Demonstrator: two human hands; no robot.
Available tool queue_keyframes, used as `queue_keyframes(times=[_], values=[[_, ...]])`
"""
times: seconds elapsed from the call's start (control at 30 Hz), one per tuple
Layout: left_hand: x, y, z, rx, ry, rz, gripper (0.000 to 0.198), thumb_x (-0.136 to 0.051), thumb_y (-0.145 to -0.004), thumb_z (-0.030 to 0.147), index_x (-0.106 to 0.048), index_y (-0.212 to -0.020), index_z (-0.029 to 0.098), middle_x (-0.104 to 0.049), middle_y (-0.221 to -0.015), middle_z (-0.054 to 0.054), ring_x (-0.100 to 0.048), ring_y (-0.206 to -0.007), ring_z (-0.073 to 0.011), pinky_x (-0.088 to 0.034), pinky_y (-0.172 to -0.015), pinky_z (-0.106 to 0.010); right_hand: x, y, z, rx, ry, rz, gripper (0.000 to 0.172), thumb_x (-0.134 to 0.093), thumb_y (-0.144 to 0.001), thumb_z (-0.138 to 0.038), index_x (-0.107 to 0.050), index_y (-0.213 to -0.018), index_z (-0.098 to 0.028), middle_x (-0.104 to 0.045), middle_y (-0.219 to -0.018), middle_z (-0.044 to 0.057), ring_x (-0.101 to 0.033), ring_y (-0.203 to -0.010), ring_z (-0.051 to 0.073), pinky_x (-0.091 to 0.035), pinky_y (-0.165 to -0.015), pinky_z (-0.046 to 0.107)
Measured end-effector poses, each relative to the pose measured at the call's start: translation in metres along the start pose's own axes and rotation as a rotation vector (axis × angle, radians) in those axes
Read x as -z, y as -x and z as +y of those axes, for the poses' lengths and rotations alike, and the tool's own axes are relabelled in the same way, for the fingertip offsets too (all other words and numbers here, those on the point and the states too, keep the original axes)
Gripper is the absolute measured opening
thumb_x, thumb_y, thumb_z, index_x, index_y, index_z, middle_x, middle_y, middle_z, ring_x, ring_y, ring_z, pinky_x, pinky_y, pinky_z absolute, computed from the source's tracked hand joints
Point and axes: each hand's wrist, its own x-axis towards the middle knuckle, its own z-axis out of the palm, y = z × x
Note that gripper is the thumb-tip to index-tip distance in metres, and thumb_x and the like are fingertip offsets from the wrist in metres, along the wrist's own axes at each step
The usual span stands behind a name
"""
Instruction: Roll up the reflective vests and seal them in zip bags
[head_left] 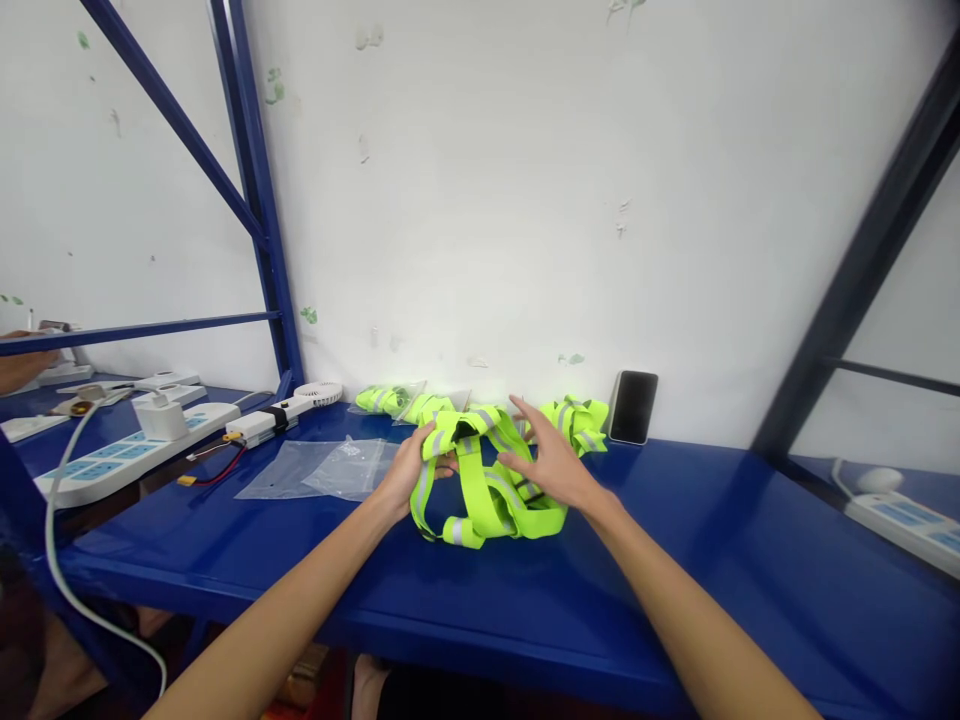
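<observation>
A tangle of neon-yellow reflective straps [484, 490] with silver stripes lies loosely looped on the blue table, part of it lifted. My left hand [411, 470] is closed around the left side of the straps, its fingertips partly hidden behind them. At the right side, my right hand [553, 460] is spread over the straps with fingers apart; no strap is visibly gripped in it. Behind my hands, more neon straps [579, 422] are bunched by the wall, and bagged neon straps [386, 400] lie at the back left.
Clear plastic bags [319, 470] lie flat left of my hands. A phone [633, 407] leans on the wall. Further left are a handheld fan [296, 408] and a white power strip [135, 455] with a cable. Another power strip [907, 525] stands far right. A person's hand [22, 360] shows far left.
</observation>
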Motion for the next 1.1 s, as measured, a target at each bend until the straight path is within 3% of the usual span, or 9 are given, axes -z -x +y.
queue_keyframes(times=[0.07,0.17,0.3,0.5,0.73,0.83,0.93,1.0,1.1], values=[[-0.001,0.001,-0.002,0.09,-0.009,-0.06,0.039,-0.055,-0.083,0.052,-0.064,-0.08,0.013,-0.065,-0.062,-0.005,-0.063,-0.055,-0.0164,-0.052,-0.053,-0.026,-0.005,0.001,-0.005,0.158,0.051,0.046,0.071,-0.068,-0.077,-0.044,-0.04,-0.141,-0.031,-0.036,-0.147,0.011,-0.044,-0.126,0.032,-0.038,-0.101,0.05],[-0.002,0.002,-0.007,0.119,-0.044,-0.192,0.051,-0.047,-0.085,0.06,-0.067,-0.087,0.013,-0.069,-0.069,-0.008,-0.067,-0.066,-0.0214,-0.055,-0.063,-0.032,-0.01,0.002,-0.012,0.27,-0.063,0.048,0.035,-0.06,-0.085,-0.037,-0.062,-0.118,-0.026,-0.055,-0.13,0.009,-0.052,-0.118,0.027,-0.041,-0.099,0.044],[0.0,0.001,-0.013,-0.069,-0.052,-0.224,0.064,-0.034,-0.087,0.065,-0.064,-0.115,0.015,-0.071,-0.106,-0.01,-0.063,-0.103,-0.029,-0.051,-0.086,-0.038,-0.016,-0.001,-0.017,0.024,-0.457,0.12,0.025,-0.064,-0.082,-0.04,-0.068,-0.096,-0.019,-0.07,-0.095,0.007,-0.065,-0.091,0.023,-0.051,-0.083,0.037],[0.005,0.008,-0.014,-0.418,-0.334,-0.251,0.061,-0.05,-0.089,0.048,-0.037,-0.143,0.024,-0.04,-0.149,-0.003,-0.03,-0.139,-0.0271,-0.029,-0.112,-0.037,-0.023,-0.003,-0.021,-0.444,-0.971,0.047,0.034,-0.067,-0.079,-0.041,-0.065,-0.103,-0.018,-0.07,-0.067,0.004,-0.061,-0.046,0.017,-0.051,-0.047,0.029],[0.003,0.012,-0.016,-0.413,-0.562,-0.354,0.058,-0.046,-0.091,0.048,-0.039,-0.143,0.022,-0.048,-0.142,-0.007,-0.036,-0.135,-0.0331,-0.03,-0.111,-0.045,-0.026,-0.003,-0.026,-0.492,-1.117,0.052,0.026,-0.07,-0.077,-0.032,-0.068,-0.098,-0.018,-0.073,-0.077,0.005,-0.069,-0.064,0.02,-0.055,-0.057,0.029],[0.005,0.014,-0.011,-0.505,-0.629,-0.294,0.075,-0.053,-0.088,0.048,-0.018,-0.151,0.025,-0.032,-0.152,-0.009,-0.025,-0.141,-0.0324,-0.024,-0.114,-0.047,-0.023,-0.002,-0.025,-0.481,-1.136,0.033,0.025,-0.072,-0.075,-0.033,-0.068,-0.094,-0.017,-0.073,-0.078,0.006,-0.069,-0.065,0.02,-0.055,-0.058,0.029],[0.004,0.02,0.005,-0.726,-0.815,-0.236,0.105,-0.07,-0.075,0.046,-0.001,-0.151,0.028,-0.008,-0.159,-0.009,-0.009,-0.145,-0.0332,-0.015,-0.116,-0.051,-0.022,-0.002,-0.023,-0.469,-1.137,-0.017,0.026,-0.073,-0.074,-0.034,-0.068,-0.092,-0.016,-0.073,-0.08,0.006,-0.068,-0.065,0.019,-0.055,-0.061,0.03],[0.002,0.026,0.018,-0.835,-0.945,-0.261,0.103,-0.075,-0.07,0.043,-0.012,-0.151,0.03,-0.002,-0.159,-0.007,-0.006,-0.144,-0.0354,-0.014,-0.115,-0.054,-0.023,-0.002,-0.023,-0.471,-1.132,-0.031,0.027,-0.073,-0.074,-0.035,-0.068,-0.092,-0.016,-0.073,-0.083,0.006,-0.068,-0.068,0.018,-0.055,-0.066,0.029],[-0.005,0.032,0.034,-0.846,-1.021,-0.318,0.062,-0.07,-0.074,0.033,-0.052,-0.133,0.03,-0.02,-0.156,-0.005,-0.013,-0.143,-0.036,-0.012,-0.115,-0.052,-0.02,-0.001,-0.026,-0.468,-1.117,-0.017,0.029,-0.072,-0.074,-0.037,-0.069,-0.096,-0.017,-0.072,-0.089,0.005,-0.067,-0.074,0.017,-0.054,-0.07,0.027]])
